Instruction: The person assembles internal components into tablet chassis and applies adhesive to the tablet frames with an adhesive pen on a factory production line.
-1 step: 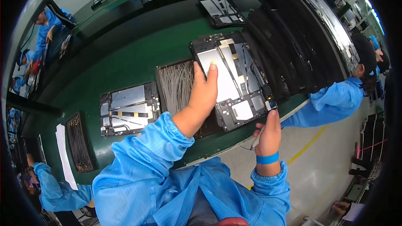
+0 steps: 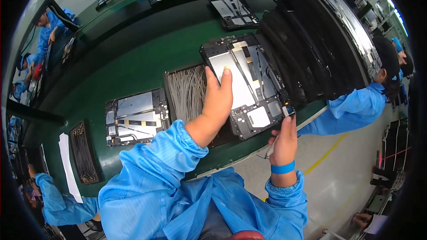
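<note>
An opened tablet (image 2: pixel 242 80), with silver battery plates and a black frame, is tilted above the near edge of the green bench. My left hand (image 2: pixel 217 104) grips it by its left side, thumb lying on the silver plate and the other fingers hidden underneath. At the tablet's lower right corner, a fingertip of my right hand (image 2: pixel 284 144) touches or nearly touches the edge by a small connector. Closed in that hand is a thin pale tool (image 2: pixel 270 151), mostly covered by the fingers. Behind my left wrist sits a box of grey cables (image 2: pixel 183 91).
Left on the bench (image 2: pixel 120 69) lies a second opened tablet (image 2: pixel 135 115). Farther left are a tray of black cables (image 2: pixel 84 155) and a white paper strip (image 2: pixel 69 164). Another tablet (image 2: pixel 233 11) rests at the back. Stacked black trays (image 2: pixel 307 49) and a co-worker's sleeve (image 2: pixel 356 111) flank the right.
</note>
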The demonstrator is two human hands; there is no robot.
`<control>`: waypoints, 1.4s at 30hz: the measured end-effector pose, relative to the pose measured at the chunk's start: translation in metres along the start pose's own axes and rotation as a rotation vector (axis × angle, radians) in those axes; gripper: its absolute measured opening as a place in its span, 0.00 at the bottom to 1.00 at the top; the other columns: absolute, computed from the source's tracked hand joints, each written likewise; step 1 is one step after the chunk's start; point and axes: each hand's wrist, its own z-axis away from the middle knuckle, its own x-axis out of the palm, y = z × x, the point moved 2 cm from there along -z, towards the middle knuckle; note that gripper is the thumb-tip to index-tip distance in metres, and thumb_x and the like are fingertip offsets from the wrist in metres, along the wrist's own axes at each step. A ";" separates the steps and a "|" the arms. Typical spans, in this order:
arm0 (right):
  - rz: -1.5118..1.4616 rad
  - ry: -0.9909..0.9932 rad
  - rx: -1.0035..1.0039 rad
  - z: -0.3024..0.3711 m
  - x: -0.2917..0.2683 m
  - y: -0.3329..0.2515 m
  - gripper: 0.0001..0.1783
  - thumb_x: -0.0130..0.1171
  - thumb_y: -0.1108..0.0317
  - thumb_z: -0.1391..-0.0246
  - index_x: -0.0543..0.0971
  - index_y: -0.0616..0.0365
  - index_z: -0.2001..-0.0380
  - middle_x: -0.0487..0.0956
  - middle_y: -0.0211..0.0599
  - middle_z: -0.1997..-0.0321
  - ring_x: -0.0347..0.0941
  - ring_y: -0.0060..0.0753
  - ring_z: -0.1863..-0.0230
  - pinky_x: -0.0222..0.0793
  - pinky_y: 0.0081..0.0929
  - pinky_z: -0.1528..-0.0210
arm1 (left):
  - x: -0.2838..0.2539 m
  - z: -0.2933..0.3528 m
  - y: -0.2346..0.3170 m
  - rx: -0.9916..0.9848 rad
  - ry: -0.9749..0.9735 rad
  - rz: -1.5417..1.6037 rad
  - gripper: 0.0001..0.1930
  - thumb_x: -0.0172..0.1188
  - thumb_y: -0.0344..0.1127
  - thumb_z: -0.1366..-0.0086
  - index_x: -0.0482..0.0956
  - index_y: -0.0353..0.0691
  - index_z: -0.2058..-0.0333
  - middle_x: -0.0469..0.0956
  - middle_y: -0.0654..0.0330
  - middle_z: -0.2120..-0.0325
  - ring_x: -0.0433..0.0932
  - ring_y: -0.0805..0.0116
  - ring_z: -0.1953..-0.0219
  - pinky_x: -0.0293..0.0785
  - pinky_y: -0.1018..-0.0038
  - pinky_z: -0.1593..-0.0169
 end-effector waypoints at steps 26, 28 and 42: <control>0.206 -1.083 0.367 0.134 0.081 0.097 0.31 0.44 0.64 0.47 0.44 0.56 0.44 0.67 0.40 0.54 0.66 0.21 0.71 0.65 0.17 0.74 | -0.308 0.097 0.040 0.296 0.409 -1.140 0.18 0.48 0.38 0.43 0.67 0.29 0.59 0.68 0.44 0.63 0.65 0.51 0.59 0.60 0.67 0.54; 0.257 -1.101 0.314 0.139 0.098 0.101 0.30 0.46 0.63 0.48 0.49 0.59 0.45 0.67 0.37 0.54 0.65 0.18 0.71 0.64 0.16 0.74 | -0.325 0.103 0.031 0.200 0.438 -1.230 0.20 0.47 0.40 0.43 0.65 0.28 0.57 0.66 0.43 0.60 0.65 0.50 0.58 0.59 0.66 0.53; 0.730 -0.640 -0.259 0.108 0.180 0.102 0.23 0.40 0.60 0.49 0.63 0.67 0.54 0.61 0.57 0.49 0.56 0.48 0.47 0.51 0.26 0.47 | -0.348 0.111 0.010 -0.223 0.434 -0.797 0.21 0.48 0.41 0.45 0.68 0.25 0.62 0.73 0.43 0.74 0.73 0.54 0.69 0.67 0.73 0.64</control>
